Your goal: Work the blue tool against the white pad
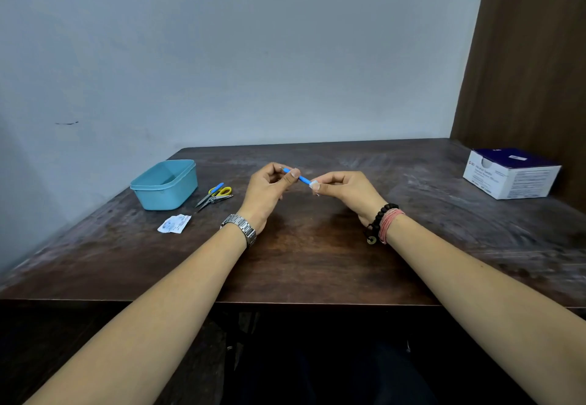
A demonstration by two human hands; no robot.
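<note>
Item: blue stick (301, 178), slim, held in the air above the table (317, 262), a little right of the tub and nearer me than its far rim.

My left hand (269, 190): fingers curled, thumb and forefinger pinching the stick's far end; steel watch (241, 228) on the wrist.

My right hand (344, 190): fingers curled, tips pinching a small white pad (314, 184) against the stick's near end; bead bracelet (379, 222) and pink cord (390, 223) on the wrist.

Tub (165, 184): pale blue, open, on the table's left side; I cannot see anything inside it.

Scissors (215, 194): yellow and blue handles, lying just right of the tub, blades closed and pointing toward me; a small metal tool lies against them, too small for me to make out.

Wrapper (174, 223): torn, white, lying flat in front of the tub, near it.

Box (510, 173): white with a dark blue top, far right of the tub, well apart from both my hands, beside the brown panel (532, 55)
</note>
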